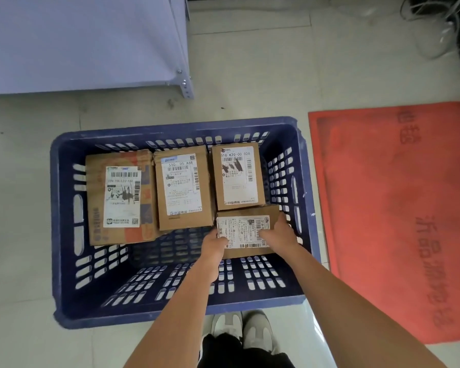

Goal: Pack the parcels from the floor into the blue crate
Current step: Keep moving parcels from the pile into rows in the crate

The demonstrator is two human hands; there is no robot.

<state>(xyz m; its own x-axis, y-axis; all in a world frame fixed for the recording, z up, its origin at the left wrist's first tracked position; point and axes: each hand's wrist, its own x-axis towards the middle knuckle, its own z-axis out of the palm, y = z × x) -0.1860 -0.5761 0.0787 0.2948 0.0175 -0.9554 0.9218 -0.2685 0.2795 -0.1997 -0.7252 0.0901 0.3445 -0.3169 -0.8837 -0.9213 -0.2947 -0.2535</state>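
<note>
Nearest me, my white shoes (243, 331) stand on the pale tiled floor (250, 83) at the near wall of the blue crate (64, 288), a slotted plastic tub. Both arms reach in. My left hand (215, 244) and right hand (279, 236) each have a closed grip on one end of a small brown cardboard parcel (246, 229), low in the crate's right side; its white label reads "516-K". Beyond it lies a parcel marked "516 K20-00 028" (238, 176), left of that one marked "530- 05 A68" (183, 187), then a wider taped box (121, 197). A red mat (398, 208) lies right; a grey metal cabinet (85, 41) stands farthest.
</note>
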